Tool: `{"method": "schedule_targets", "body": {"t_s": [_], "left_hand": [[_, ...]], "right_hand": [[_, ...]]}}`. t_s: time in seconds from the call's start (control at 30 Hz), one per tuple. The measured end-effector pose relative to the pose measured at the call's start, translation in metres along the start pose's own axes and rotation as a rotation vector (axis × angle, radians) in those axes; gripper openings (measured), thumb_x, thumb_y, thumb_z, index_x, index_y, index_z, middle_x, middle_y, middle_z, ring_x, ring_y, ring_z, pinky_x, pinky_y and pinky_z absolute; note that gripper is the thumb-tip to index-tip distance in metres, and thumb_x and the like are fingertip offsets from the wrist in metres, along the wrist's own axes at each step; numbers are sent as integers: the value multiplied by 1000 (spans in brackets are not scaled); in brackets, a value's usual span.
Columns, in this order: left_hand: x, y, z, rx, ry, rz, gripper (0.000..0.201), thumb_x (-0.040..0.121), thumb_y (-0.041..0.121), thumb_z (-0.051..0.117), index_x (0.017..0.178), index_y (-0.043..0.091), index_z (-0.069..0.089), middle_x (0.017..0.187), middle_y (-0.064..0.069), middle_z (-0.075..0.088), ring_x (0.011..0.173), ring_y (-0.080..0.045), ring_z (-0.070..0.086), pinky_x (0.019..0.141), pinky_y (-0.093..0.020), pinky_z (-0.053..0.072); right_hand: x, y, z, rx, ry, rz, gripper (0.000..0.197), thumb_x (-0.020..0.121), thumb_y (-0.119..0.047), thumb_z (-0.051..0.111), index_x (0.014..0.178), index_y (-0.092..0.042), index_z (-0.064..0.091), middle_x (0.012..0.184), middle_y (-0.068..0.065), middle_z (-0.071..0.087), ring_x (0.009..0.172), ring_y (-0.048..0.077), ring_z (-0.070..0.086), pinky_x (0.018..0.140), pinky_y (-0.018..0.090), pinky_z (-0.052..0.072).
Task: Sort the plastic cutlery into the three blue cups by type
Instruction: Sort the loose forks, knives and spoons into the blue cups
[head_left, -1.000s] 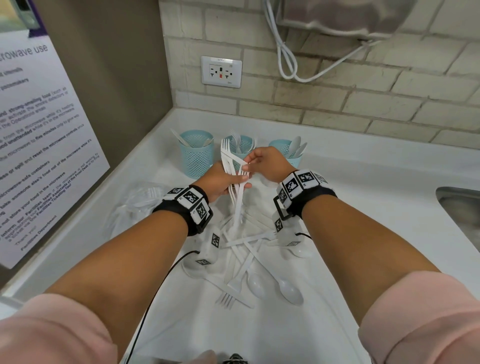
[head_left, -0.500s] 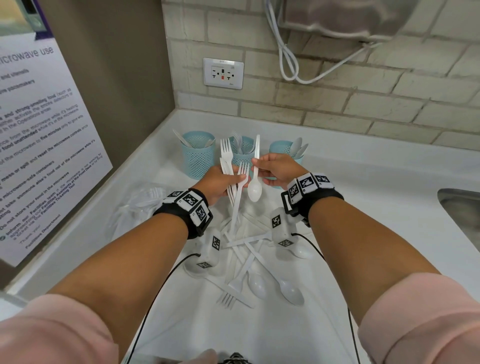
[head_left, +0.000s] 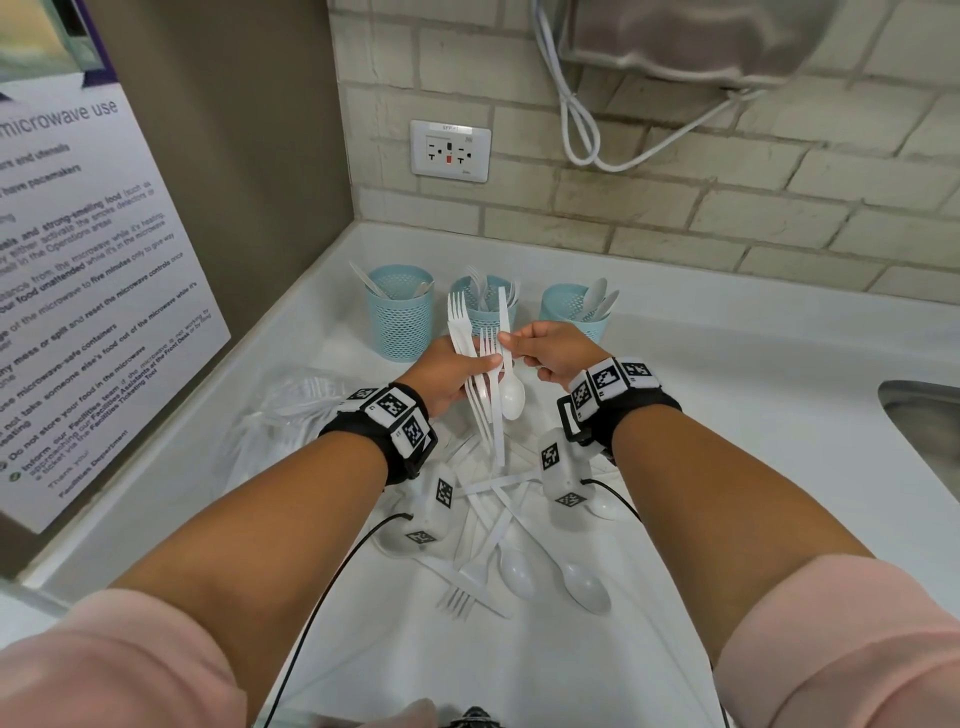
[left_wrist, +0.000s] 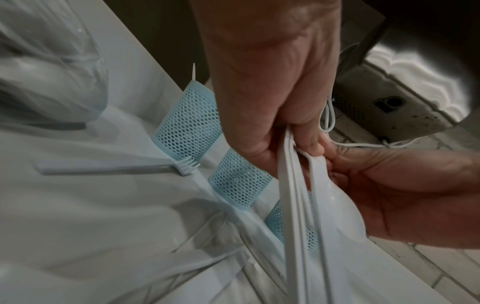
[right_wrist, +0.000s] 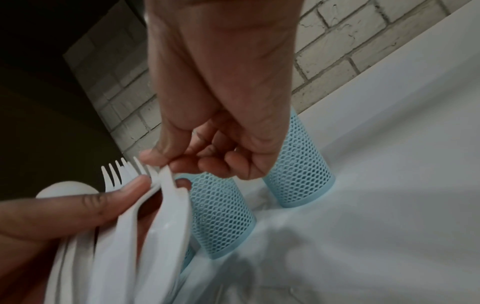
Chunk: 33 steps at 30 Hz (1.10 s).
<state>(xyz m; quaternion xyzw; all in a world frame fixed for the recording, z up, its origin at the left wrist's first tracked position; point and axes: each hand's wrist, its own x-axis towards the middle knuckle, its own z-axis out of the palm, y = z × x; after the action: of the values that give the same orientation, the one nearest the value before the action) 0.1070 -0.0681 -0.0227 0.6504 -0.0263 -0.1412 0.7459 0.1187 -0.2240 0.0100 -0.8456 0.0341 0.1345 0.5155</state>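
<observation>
Three blue mesh cups stand in a row at the back of the white counter (head_left: 727, 415): the left cup (head_left: 400, 317) has knives, the middle cup (head_left: 483, 312) forks, the right cup (head_left: 569, 312) spoons. In front of the middle cup my left hand (head_left: 457, 371) grips a bunch of white forks (head_left: 460, 322), tines up. My right hand (head_left: 519, 345) pinches the handle of a white spoon (head_left: 511, 397) that hangs bowl down right beside the bunch. The left wrist view shows the fork handles (left_wrist: 293, 205) and the spoon (left_wrist: 340, 205) side by side. More loose cutlery (head_left: 498, 551) lies below my wrists.
A crumpled clear plastic bag (head_left: 291, 415) lies left of the pile. A steel sink (head_left: 924, 441) opens at the right edge. A panel with a notice (head_left: 78, 286) closes off the left side, and a brick wall with an outlet (head_left: 450, 150) and a white cable (head_left: 576, 130) stands behind the cups.
My right hand has drawn a spoon out of the bunch in my left hand and holds it bowl down. In the last half second both hands have barely moved.
</observation>
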Motion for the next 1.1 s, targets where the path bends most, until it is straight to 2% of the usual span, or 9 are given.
{"method": "schedule_targets", "body": {"t_s": [0.23, 0.47, 0.6, 0.67, 0.8, 0.9, 0.97, 1.03, 1.1], "left_hand": [[-1, 1, 3, -19, 37, 23, 32, 85, -2, 62, 116, 5, 59, 90, -4, 67, 78, -17, 66, 63, -24, 57], [2, 0, 3, 4, 91, 38, 28, 84, 3, 66, 111, 7, 62, 94, -7, 69, 82, -20, 67, 70, -30, 57], [6, 4, 1, -71, 149, 54, 19, 86, -1, 62, 104, 4, 61, 86, -7, 67, 76, -21, 65, 65, -28, 58], [6, 6, 2, -112, 153, 66, 13, 87, -2, 60, 97, 5, 62, 85, -7, 66, 75, -20, 65, 64, -26, 58], [6, 9, 6, -185, 130, 90, 12, 89, 0, 59, 100, 4, 60, 92, -10, 68, 79, -21, 68, 68, -25, 59], [5, 12, 8, -167, 92, 83, 18, 92, 4, 55, 110, 5, 55, 95, -9, 67, 79, -17, 69, 69, -25, 58], [2, 14, 8, -125, 78, 74, 22, 95, 10, 52, 117, 8, 52, 94, -7, 67, 71, -10, 70, 63, -22, 57], [0, 15, 9, -99, 80, 53, 23, 97, 15, 50, 119, 12, 51, 91, -4, 67, 65, -5, 69, 58, -20, 55], [-1, 16, 9, -61, 73, 27, 19, 98, 19, 47, 116, 17, 50, 87, -1, 66, 63, -4, 68, 59, -20, 53]], "right_hand": [[-9, -6, -1, 18, -85, 47, 23, 83, -39, 66, 77, -19, 57, 79, 0, 50, 64, 9, 39, 57, 22, 36], [-7, -4, -2, 51, -120, 111, 18, 85, -34, 64, 80, -20, 54, 77, -5, 52, 68, 5, 46, 65, 21, 43], [-9, 3, -4, 68, -264, 205, 11, 87, -25, 64, 84, -17, 57, 82, -4, 56, 71, 10, 55, 82, 29, 50], [-9, 8, -5, 132, -223, 177, 8, 87, -22, 64, 86, -16, 59, 83, -4, 60, 68, 11, 58, 77, 27, 55], [-9, 13, -7, 338, -31, 12, 5, 93, -16, 56, 90, -16, 59, 83, 2, 62, 54, 7, 64, 51, 19, 55], [-3, 16, -11, 447, 247, -178, 15, 96, -13, 49, 101, -8, 62, 76, 5, 58, 48, 7, 58, 44, 15, 48], [3, 16, -19, 355, 526, -263, 22, 97, -12, 46, 108, -4, 64, 82, 6, 59, 61, 13, 56, 52, 18, 47], [5, 12, -31, 161, 827, -265, 24, 97, -12, 45, 111, -6, 65, 100, 12, 61, 82, 20, 58, 71, 21, 46], [5, 12, -44, 6, 945, -282, 26, 98, -14, 45, 115, -7, 63, 114, 17, 57, 97, 25, 58, 81, 19, 39]]}}
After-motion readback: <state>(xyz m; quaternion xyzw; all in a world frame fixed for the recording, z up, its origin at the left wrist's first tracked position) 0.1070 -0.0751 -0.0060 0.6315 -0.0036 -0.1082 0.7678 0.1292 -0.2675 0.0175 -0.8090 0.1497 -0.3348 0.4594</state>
